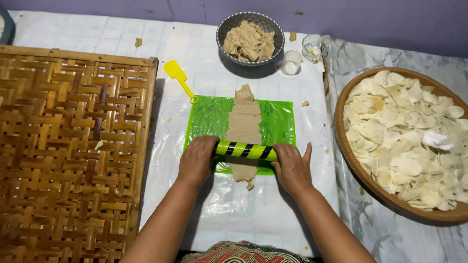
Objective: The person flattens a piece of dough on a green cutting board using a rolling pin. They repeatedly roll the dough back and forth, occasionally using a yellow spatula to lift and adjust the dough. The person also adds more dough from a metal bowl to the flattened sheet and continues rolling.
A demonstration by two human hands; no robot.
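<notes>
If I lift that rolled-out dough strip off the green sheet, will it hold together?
Probably floppy: the dough strip is thin and long. Likely to tear, since its ends look ragged. It may cling to the green sheet.

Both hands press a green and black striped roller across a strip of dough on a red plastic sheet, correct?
Not quite. In the head view the plastic sheet is green, not red. The left hand and right hand do press the green and black striped roller across the dough strip.
</notes>
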